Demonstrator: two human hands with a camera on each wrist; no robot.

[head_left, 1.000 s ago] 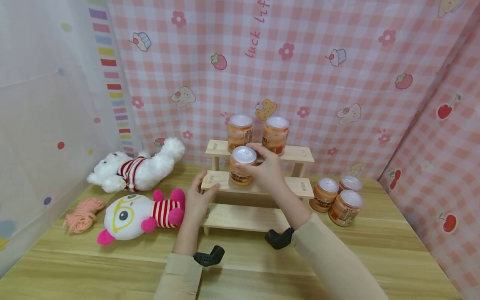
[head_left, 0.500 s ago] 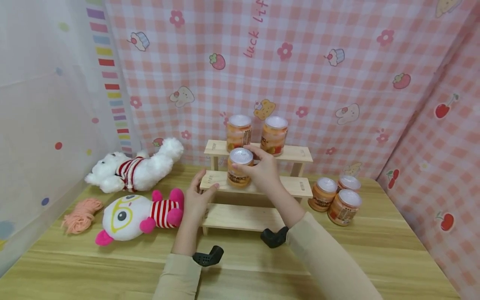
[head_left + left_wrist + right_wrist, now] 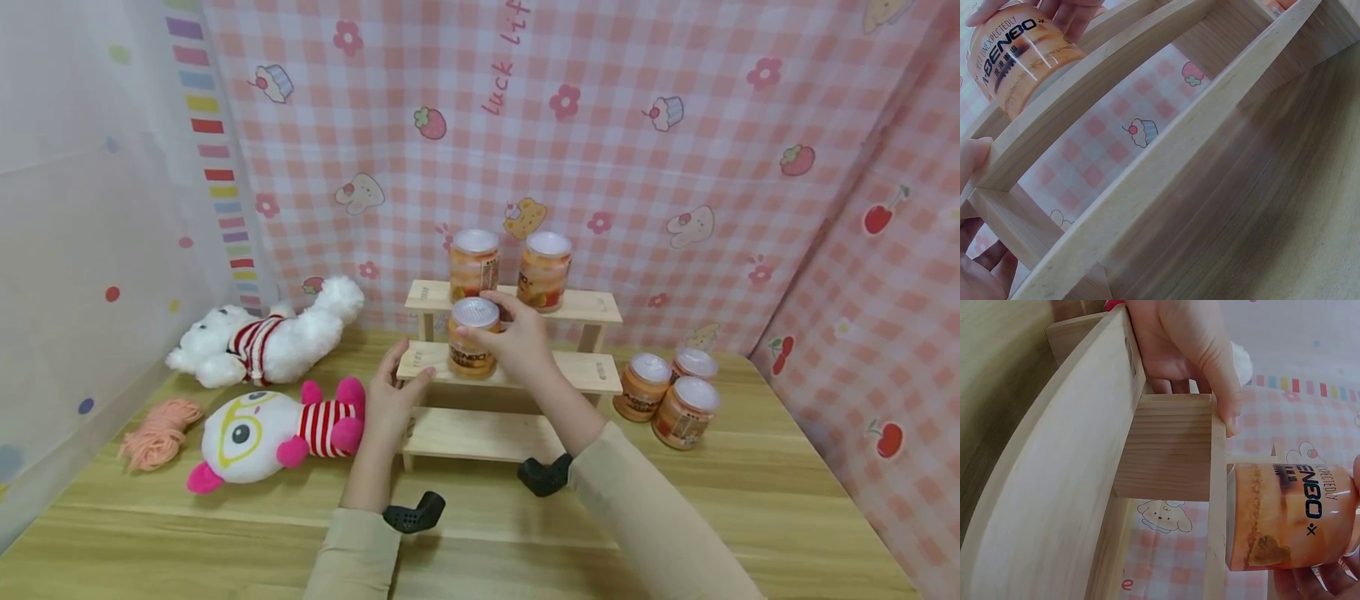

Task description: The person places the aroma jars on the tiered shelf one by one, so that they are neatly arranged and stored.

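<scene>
Orange jar (image 3: 469, 360), centre of the frame on the rack's (image 3: 588, 372) middle tier, gripped by the right hand (image 3: 521, 342); a jolt from the left hand (image 3: 393, 398), clasping the tier's left end, could topple it.

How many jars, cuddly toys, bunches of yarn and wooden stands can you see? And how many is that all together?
Jars: 6
Cuddly toys: 2
Yarn bunch: 1
Wooden stand: 1
Total: 10

Evenly bright in head view; dimmer in wrist views. Shadowed on tabletop (image 3: 1291, 181); glinting on jar lid (image 3: 475, 312); bowed along plank (image 3: 1057, 462).
</scene>
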